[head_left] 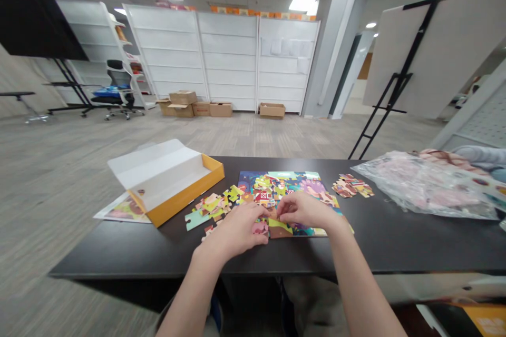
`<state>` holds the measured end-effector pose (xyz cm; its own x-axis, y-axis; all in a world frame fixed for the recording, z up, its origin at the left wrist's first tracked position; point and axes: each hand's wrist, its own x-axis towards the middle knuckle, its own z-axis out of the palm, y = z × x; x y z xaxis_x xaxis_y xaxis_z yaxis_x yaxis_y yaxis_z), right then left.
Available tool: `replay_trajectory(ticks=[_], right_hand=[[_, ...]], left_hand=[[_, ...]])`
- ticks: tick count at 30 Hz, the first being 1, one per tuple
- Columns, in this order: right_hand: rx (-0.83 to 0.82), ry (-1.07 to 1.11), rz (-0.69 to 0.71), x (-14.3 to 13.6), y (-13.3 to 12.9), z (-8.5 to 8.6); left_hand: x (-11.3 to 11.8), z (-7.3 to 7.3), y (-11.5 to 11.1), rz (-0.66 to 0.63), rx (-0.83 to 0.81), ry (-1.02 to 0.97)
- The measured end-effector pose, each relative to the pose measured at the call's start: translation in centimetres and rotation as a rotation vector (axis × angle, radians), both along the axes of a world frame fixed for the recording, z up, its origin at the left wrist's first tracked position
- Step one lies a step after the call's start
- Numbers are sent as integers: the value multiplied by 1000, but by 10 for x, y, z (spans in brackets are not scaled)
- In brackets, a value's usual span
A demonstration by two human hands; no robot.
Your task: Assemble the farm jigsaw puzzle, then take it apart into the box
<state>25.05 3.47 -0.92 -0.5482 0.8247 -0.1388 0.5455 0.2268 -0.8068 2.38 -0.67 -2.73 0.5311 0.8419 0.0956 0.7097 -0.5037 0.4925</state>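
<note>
My left hand (244,227) lies low over the left edge of a colourful jigsaw puzzle (312,184), its thumb apart from the fingers. A pink puzzle piece (260,228) shows between thumb and forefinger; I cannot tell whether they touch it. Over the middle of the puzzle, my right hand (303,209) has its fingers curled into a pinch, and whatever they hold is hidden. Several loose pieces (213,204) are heaped to the left of the puzzle, partly behind my left hand. More loose pieces (264,184) lie on top of the puzzle picture.
An open yellow box (177,202) with a white lid stands at the left, over a printed sheet (118,211). Another small pile of pieces (351,185) lies right of the puzzle. A clear plastic bag (427,184) covers the right side of the black table (395,245).
</note>
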Motion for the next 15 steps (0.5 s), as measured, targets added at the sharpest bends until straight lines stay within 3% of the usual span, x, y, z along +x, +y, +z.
replay_trajectory(ticks=[15], right_hand=[[120,-149,-51,-3,0,-7]], left_hand=[[1,2,-4,-26,1,-75]])
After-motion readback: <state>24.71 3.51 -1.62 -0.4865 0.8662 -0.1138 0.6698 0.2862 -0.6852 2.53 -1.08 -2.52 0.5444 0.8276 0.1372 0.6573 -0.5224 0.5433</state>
